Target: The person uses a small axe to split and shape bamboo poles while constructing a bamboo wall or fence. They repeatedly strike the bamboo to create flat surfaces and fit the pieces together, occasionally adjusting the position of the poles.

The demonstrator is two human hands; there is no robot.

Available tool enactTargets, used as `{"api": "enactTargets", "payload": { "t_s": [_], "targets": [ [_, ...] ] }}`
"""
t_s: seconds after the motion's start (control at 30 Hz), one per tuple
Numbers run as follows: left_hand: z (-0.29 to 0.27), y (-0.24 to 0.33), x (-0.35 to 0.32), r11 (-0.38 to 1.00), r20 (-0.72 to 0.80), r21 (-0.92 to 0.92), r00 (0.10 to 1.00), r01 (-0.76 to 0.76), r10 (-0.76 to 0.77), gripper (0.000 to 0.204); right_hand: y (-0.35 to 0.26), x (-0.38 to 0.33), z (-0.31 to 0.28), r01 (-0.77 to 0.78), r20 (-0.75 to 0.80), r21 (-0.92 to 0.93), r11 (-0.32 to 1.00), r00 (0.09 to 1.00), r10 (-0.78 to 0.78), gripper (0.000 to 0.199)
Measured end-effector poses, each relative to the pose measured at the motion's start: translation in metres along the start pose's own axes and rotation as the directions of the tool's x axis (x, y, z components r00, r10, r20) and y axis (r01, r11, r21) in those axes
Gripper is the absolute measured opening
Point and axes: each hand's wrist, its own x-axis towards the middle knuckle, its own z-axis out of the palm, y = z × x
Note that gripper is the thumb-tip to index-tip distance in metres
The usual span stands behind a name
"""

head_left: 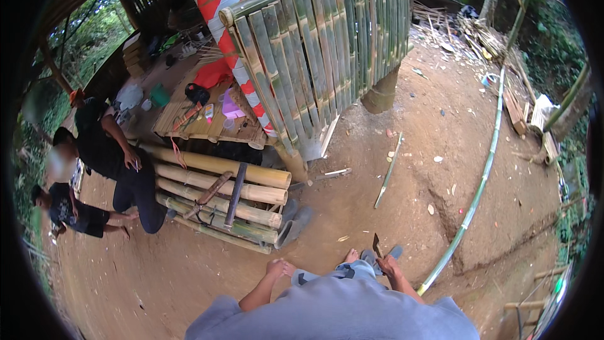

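Note:
My right hand [389,266] is closed round the handle of a large knife [377,245], its short, dark, broad blade pointing away from me. It is held low in front of my right side, above my feet. My left hand [279,268] is at my left side with its fingers curled in; what they hold, if anything, is hidden. A long green bamboo pole [476,197] lies on the dirt to my right, curving in the picture, its near end beside my right forearm.
Ahead left stands a bench of bamboo poles [217,181]. Behind it are a cluttered bamboo platform [211,127] and a split-bamboo panel [327,44]. Two people are at the left. A thin bamboo stick [389,170] lies ahead; a bucket [489,79] stands far right.

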Motion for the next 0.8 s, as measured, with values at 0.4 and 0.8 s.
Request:
{"api": "enactTargets", "payload": {
  "t_s": [0.4,0.8],
  "targets": [
    [0.117,0.184,-0.086,0.92,0.22,0.088,0.909,-0.381,0.355,0.033,-0.195,0.002,-0.162,0.483,-0.409,0.2,0.853,0.832,-0.375,0.032],
    [0.205,0.313,-0.089,0.498,0.018,-0.814,0.843,-0.3,0.537,0.043,-0.4,0.031,-0.155,0.983,0.357,-0.039,0.182,0.184,-0.916,0.047]
  ]
}}
